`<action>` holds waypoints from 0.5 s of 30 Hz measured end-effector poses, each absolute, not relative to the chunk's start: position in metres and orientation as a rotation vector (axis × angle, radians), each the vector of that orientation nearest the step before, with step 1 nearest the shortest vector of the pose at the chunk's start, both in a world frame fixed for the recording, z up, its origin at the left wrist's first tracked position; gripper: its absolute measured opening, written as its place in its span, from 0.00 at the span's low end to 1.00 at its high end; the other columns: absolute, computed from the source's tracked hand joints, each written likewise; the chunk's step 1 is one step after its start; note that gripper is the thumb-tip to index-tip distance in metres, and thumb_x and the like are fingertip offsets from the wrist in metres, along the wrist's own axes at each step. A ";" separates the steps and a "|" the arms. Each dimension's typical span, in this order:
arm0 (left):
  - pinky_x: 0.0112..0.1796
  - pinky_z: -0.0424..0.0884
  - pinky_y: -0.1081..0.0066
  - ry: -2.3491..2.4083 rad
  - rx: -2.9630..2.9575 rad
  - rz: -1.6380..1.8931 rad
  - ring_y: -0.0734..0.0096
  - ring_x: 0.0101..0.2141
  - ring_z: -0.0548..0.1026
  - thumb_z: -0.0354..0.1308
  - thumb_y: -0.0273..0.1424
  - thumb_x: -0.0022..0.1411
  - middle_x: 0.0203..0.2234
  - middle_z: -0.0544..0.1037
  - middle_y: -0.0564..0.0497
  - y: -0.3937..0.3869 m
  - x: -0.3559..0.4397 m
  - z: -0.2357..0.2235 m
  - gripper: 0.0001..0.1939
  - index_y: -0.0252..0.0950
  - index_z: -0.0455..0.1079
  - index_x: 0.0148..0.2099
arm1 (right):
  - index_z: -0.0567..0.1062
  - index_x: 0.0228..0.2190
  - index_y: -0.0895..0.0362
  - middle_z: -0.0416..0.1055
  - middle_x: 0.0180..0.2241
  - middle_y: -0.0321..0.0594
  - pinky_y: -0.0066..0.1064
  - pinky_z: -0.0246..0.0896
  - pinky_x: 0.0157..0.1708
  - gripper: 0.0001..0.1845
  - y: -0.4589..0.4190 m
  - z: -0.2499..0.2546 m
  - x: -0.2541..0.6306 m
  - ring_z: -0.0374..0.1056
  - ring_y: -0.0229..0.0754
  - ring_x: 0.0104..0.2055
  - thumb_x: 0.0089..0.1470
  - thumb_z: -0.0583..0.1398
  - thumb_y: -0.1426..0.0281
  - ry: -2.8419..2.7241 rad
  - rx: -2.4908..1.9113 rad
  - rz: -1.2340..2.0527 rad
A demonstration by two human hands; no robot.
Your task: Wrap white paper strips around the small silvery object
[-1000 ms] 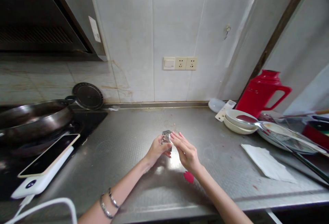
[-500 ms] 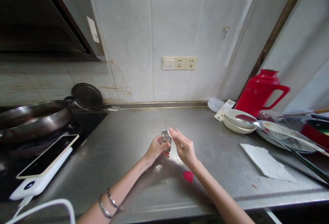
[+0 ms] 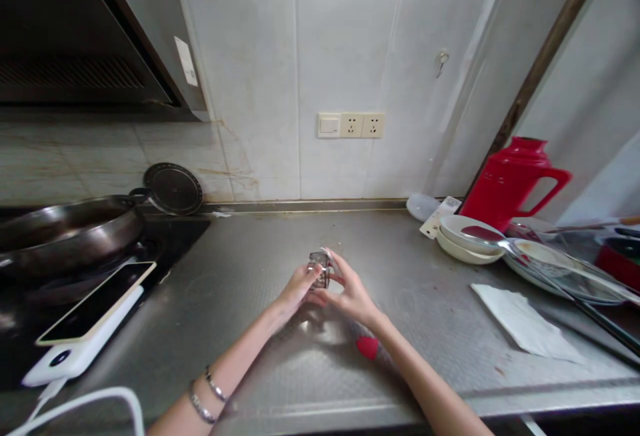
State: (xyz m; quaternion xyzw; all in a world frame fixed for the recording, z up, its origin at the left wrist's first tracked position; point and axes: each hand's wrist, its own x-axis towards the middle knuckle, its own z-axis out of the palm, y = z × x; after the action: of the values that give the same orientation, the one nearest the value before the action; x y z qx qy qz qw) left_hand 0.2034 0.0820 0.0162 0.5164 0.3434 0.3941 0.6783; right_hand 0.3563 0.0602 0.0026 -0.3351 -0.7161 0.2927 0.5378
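Above the middle of the metal counter, a small clear, greyish glass jar [image 3: 319, 276] is held between both hands. My left hand [image 3: 298, 286] is closed round its left side, thumb lying across the front. From the right, my right hand [image 3: 347, 293] curves about the jar, its fingertips at the upper edge and thumb low at the side. Something small and white shows by the right fingertips; I cannot make out what it is. A red, flat-looking piece [image 3: 367, 347] lies on the counter beside my right forearm.
At left, a pan [image 3: 75, 233] stands on the black stove, near a phone [image 3: 97, 303] on a white power bank [image 3: 85, 339]. To the right are stacked bowls [image 3: 470, 239], a red thermos jug [image 3: 513, 179], a plate with utensils and a folded paper towel [image 3: 525, 323].
My right hand has turned from lying over the jar's top edge to curving round its right side, thumb lower. The jar has shifted slightly left, and the view has moved a little.
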 end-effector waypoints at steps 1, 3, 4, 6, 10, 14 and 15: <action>0.25 0.72 0.70 0.759 1.192 0.843 0.70 0.25 0.75 0.61 0.59 0.45 0.37 0.76 0.43 0.083 0.201 0.017 0.42 0.33 0.67 0.53 | 0.60 0.60 0.51 0.63 0.58 0.51 0.42 0.69 0.49 0.42 0.061 0.002 0.356 0.64 0.51 0.58 0.45 0.67 0.68 -1.669 -0.807 0.700; 0.29 0.74 0.67 0.757 1.271 0.806 0.64 0.32 0.77 0.63 0.58 0.44 0.47 0.73 0.36 0.087 0.196 0.017 0.48 0.36 0.58 0.61 | 0.62 0.58 0.52 0.67 0.55 0.49 0.41 0.70 0.47 0.39 0.063 0.003 0.357 0.68 0.50 0.54 0.46 0.67 0.66 -1.592 -0.829 0.750; 0.33 0.74 0.65 0.781 1.318 0.813 0.60 0.37 0.77 0.66 0.55 0.42 0.52 0.69 0.34 0.089 0.193 0.016 0.53 0.38 0.52 0.65 | 0.63 0.57 0.54 0.69 0.54 0.48 0.40 0.71 0.46 0.37 0.063 0.004 0.357 0.70 0.49 0.51 0.46 0.66 0.65 -1.552 -0.842 0.784; 0.43 0.73 0.59 0.840 1.453 0.895 0.52 0.48 0.73 0.73 0.48 0.34 0.61 0.58 0.30 0.092 0.189 0.014 0.66 0.41 0.40 0.69 | 0.67 0.54 0.56 0.73 0.49 0.46 0.38 0.73 0.43 0.32 0.064 0.010 0.359 0.73 0.48 0.46 0.49 0.65 0.63 -1.491 -0.871 0.848; 0.55 0.62 0.52 0.841 1.705 0.991 0.48 0.57 0.64 0.77 0.34 0.28 0.65 0.49 0.32 0.090 0.194 0.007 0.75 0.43 0.30 0.69 | 0.74 0.46 0.58 0.77 0.40 0.42 0.35 0.73 0.38 0.22 0.062 0.019 0.361 0.74 0.47 0.40 0.50 0.63 0.61 -1.501 -0.930 0.901; 0.56 0.61 0.52 0.950 1.797 1.090 0.52 0.54 0.69 0.74 0.35 0.39 0.55 0.68 0.36 0.084 0.202 -0.001 0.60 0.37 0.42 0.67 | 0.74 0.47 0.58 0.76 0.43 0.43 0.37 0.71 0.40 0.27 0.061 0.018 0.359 0.73 0.47 0.40 0.48 0.65 0.58 -1.485 -0.959 0.930; 0.55 0.62 0.53 0.982 1.817 1.126 0.53 0.52 0.70 0.73 0.35 0.40 0.53 0.69 0.37 0.083 0.203 -0.001 0.56 0.36 0.46 0.66 | 0.74 0.47 0.57 0.76 0.43 0.43 0.37 0.71 0.39 0.27 0.061 0.017 0.359 0.73 0.47 0.40 0.50 0.63 0.55 -1.447 -0.956 0.964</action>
State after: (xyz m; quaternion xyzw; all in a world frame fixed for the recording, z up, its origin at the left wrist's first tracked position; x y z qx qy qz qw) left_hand 0.2030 0.0829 -0.0006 0.7129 0.3855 0.4419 0.3846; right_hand 0.3589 0.0611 0.0166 -0.4032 -0.6107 0.4066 0.5470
